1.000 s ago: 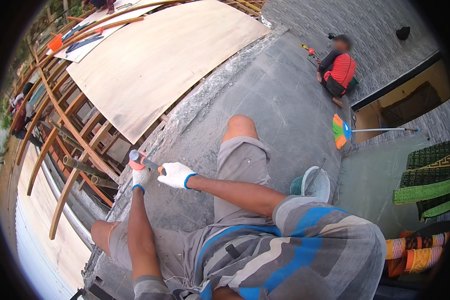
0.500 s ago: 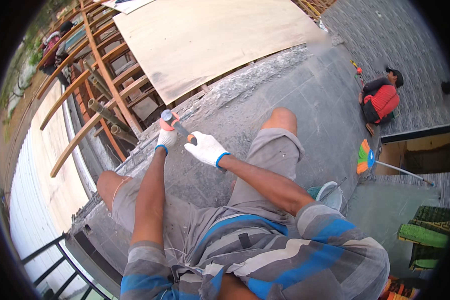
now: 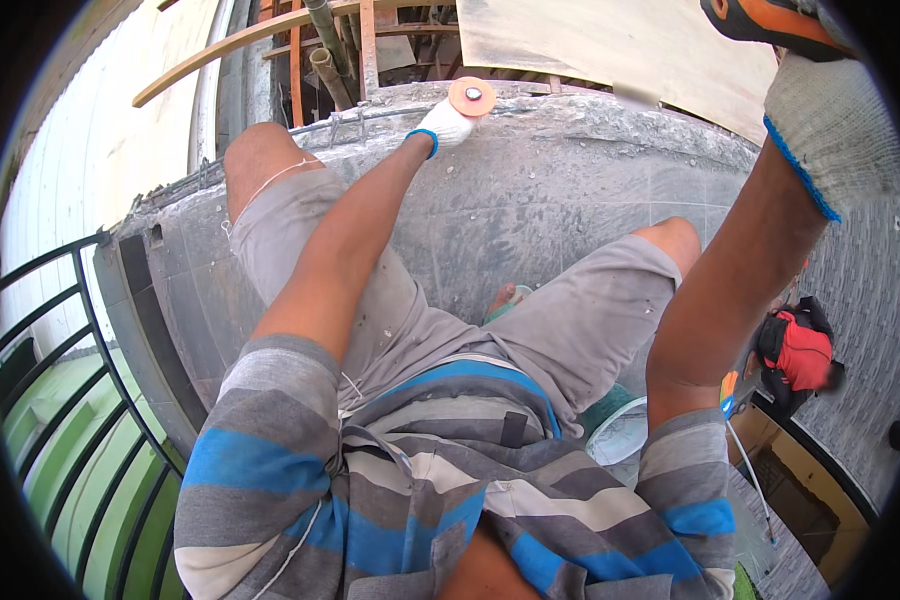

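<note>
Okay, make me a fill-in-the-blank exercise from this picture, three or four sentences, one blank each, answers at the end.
1. The left hand wears a white work glove and touches a round ____ disc at the concrete ledge.
2. The right hand is raised and holds a tool with an orange and ____ handle.
3. A black metal ____ curves along the lower left.
4. A seated person in a ____ top is at the right.

Missing words: orange; black; railing; red
</note>
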Demonstrator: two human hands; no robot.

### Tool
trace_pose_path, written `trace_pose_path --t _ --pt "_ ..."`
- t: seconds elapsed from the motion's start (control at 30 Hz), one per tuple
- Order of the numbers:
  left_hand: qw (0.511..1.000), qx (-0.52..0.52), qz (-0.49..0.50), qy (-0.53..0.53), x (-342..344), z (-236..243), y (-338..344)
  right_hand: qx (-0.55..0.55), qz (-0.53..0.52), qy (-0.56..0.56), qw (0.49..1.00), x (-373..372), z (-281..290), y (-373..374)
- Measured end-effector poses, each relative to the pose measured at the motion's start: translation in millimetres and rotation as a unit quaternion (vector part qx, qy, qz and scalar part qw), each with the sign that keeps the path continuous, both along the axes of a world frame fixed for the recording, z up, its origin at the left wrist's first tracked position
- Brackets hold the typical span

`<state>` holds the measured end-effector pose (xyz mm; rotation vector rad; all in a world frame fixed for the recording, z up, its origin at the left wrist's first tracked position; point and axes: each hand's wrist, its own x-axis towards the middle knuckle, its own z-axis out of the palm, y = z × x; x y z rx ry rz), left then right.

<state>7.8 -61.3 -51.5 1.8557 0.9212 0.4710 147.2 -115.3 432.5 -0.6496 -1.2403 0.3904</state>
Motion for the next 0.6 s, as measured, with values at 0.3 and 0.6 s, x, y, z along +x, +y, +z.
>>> trace_pose_path --t 0.3,0.6 --pt "0.998 0.009 0.013 -0.056 -4.4 39.9 -9.7 -0.599 -0.180 -0.322 0.711 -43.8 -271.6 -103.6" --pt "1.000 0.003 -0.002 0.009 2.0 8.4 -7.4 -0.521 -0.109 -0.120 0.838 -20.4 -146.3 -89.8"
